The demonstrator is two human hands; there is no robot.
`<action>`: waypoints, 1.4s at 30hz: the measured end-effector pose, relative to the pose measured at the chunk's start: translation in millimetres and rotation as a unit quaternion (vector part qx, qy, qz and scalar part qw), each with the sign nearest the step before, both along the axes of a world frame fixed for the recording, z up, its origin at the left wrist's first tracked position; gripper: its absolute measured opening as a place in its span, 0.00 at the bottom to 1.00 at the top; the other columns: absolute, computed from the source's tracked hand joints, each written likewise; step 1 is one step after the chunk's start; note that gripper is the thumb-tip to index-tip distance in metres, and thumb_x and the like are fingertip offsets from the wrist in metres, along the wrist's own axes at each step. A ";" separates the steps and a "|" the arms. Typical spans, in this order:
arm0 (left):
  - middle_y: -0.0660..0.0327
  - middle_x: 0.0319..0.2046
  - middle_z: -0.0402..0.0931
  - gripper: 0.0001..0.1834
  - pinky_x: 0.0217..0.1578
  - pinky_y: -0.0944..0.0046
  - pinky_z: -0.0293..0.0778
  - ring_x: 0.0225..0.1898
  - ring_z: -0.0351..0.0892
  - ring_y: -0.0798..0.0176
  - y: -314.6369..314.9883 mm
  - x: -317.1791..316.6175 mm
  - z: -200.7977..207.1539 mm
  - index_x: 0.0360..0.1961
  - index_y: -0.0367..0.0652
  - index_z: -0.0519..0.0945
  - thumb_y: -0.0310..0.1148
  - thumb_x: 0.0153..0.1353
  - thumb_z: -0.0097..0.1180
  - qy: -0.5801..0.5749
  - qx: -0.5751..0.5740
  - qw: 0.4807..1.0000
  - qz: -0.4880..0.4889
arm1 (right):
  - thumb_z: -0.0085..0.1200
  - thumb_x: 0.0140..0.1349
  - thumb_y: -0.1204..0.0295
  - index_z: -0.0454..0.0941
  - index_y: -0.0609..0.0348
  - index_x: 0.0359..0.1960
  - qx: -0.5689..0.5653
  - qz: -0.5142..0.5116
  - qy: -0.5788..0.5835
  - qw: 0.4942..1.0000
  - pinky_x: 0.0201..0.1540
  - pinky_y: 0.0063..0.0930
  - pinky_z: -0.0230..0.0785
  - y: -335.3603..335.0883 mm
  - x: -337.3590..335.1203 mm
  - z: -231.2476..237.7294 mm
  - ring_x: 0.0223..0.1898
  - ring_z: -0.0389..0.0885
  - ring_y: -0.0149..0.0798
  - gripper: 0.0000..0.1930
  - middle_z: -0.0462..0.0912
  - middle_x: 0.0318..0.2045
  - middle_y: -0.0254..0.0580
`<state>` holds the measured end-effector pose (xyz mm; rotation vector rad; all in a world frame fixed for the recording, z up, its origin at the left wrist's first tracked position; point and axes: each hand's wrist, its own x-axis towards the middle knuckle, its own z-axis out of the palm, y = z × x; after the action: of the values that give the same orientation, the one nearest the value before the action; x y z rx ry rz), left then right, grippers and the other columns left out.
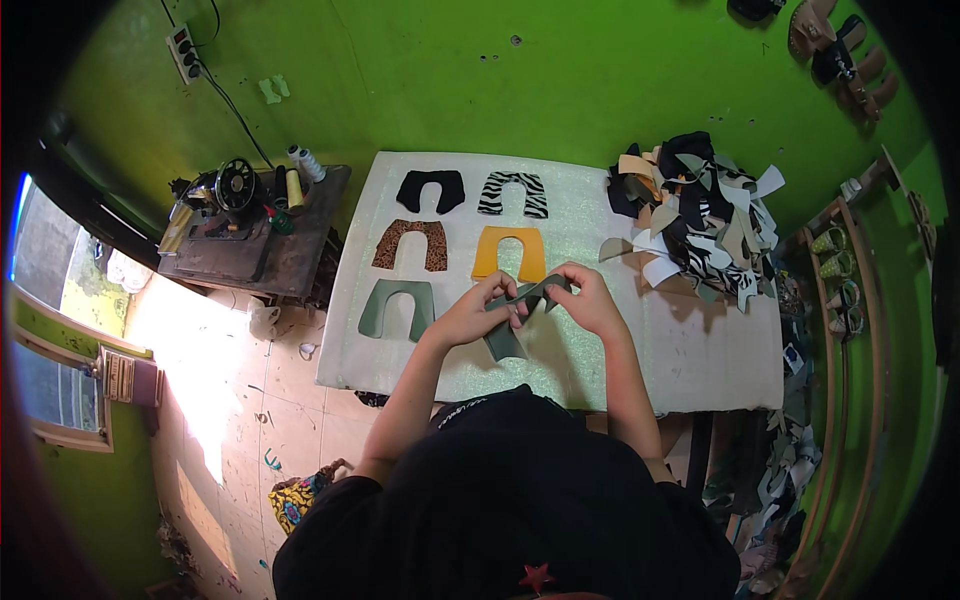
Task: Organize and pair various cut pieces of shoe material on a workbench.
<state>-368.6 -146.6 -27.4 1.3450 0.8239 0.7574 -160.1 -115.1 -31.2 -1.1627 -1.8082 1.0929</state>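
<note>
Above the pale table (680,365), both my hands pinch a grey-green U-shaped cutout of sheet material (506,344), bent between them. My left hand (478,312) grips it from one side, and my right hand (588,302) has the other end between thumb and fingers. Part of the cutout is hidden behind the fingers. Just beyond my hands lies a yellow arch-shaped cutout (483,258). Left of them rests a grey-green one (372,308). Farther back are a leopard-print cutout (388,246), a black cutout (416,194) and a zebra-striped cutout (492,195).
A heap of mixed scraps (695,225) covers the table's far right. On the left stands a sewing machine (236,186) on a dark wooden stand (215,258), with thread cones (294,188) beside it. A wooden shoe rack (868,300) holding sandals lines the right wall.
</note>
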 end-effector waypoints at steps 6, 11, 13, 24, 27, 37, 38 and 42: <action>0.57 0.34 0.73 0.06 0.32 0.71 0.69 0.27 0.73 0.71 0.4 -1.1 10.2 0.37 0.39 0.62 0.23 0.58 0.43 -0.035 -0.030 0.999 0.005 | 0.53 0.49 0.76 0.77 0.63 0.30 -0.057 0.032 0.065 0.996 0.43 0.24 0.61 1.9 -1.7 -14.0 0.39 0.71 0.31 0.07 0.74 0.35 0.35; 0.57 0.32 0.75 0.07 0.26 0.72 0.69 0.24 0.74 0.71 3.6 -2.6 27.1 0.38 0.40 0.63 0.25 0.58 0.43 -0.028 -0.058 0.998 -0.022 | 0.53 0.50 0.76 0.77 0.60 0.35 -0.088 0.095 0.093 0.987 0.47 0.27 0.61 4.9 0.4 -20.1 0.47 0.69 0.32 0.09 0.73 0.43 0.33; 0.57 0.31 0.76 0.07 0.25 0.72 0.69 0.23 0.74 0.71 5.9 -4.2 34.4 0.38 0.40 0.63 0.25 0.58 0.44 -0.018 -0.062 0.997 -0.039 | 0.52 0.51 0.77 0.77 0.62 0.36 -0.140 0.148 0.182 0.962 0.46 0.24 0.62 3.9 -0.9 -21.2 0.45 0.70 0.29 0.10 0.74 0.42 0.34; 0.58 0.28 0.77 0.09 0.24 0.74 0.68 0.23 0.75 0.71 18.8 -25.9 33.3 0.39 0.41 0.65 0.25 0.56 0.47 0.064 -0.070 0.995 -0.028 | 0.52 0.54 0.75 0.77 0.68 0.32 -0.205 0.099 0.106 0.968 0.28 0.17 0.64 0.2 0.3 -20.5 0.23 0.71 0.22 0.08 0.77 0.21 0.32; 0.57 0.27 0.76 0.11 0.27 0.72 0.70 0.25 0.75 0.70 19.0 -31.5 24.9 0.41 0.39 0.66 0.25 0.56 0.47 0.088 -0.082 0.993 -0.022 | 0.52 0.55 0.74 0.77 0.67 0.32 -0.191 0.067 0.076 0.976 0.27 0.17 0.64 0.6 -1.5 -17.5 0.23 0.71 0.22 0.07 0.77 0.21 0.34; 0.59 0.26 0.74 0.10 0.32 0.71 0.71 0.27 0.74 0.68 8.8 -45.5 -29.8 0.38 0.34 0.70 0.28 0.57 0.49 -0.019 -0.182 0.979 0.090 | 0.46 0.59 0.73 0.72 0.66 0.33 -0.111 0.016 0.066 0.991 0.27 0.19 0.64 4.5 -27.0 -26.3 0.22 0.69 0.23 0.08 0.75 0.22 0.33; 0.59 0.26 0.74 0.10 0.32 0.71 0.71 0.27 0.74 0.68 8.1 -45.4 -31.1 0.38 0.34 0.70 0.28 0.57 0.49 -0.020 -0.183 0.979 0.092 | 0.45 0.60 0.72 0.72 0.66 0.33 -0.067 0.004 0.076 0.995 0.26 0.19 0.63 5.1 -30.2 -32.3 0.21 0.68 0.24 0.08 0.74 0.22 0.34; 0.61 0.24 0.73 0.09 0.29 0.73 0.70 0.25 0.72 0.70 4.2 -46.9 -34.2 0.37 0.35 0.71 0.29 0.59 0.47 -0.049 -0.154 0.978 0.133 | 0.45 0.60 0.71 0.70 0.65 0.33 -0.059 -0.022 0.078 0.995 0.25 0.20 0.62 8.4 -41.9 -50.8 0.20 0.67 0.24 0.08 0.72 0.19 0.34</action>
<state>-415.5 -142.4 -61.6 0.9257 1.0080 0.8573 -202.0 -106.7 -82.1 -1.1457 -1.6093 1.2428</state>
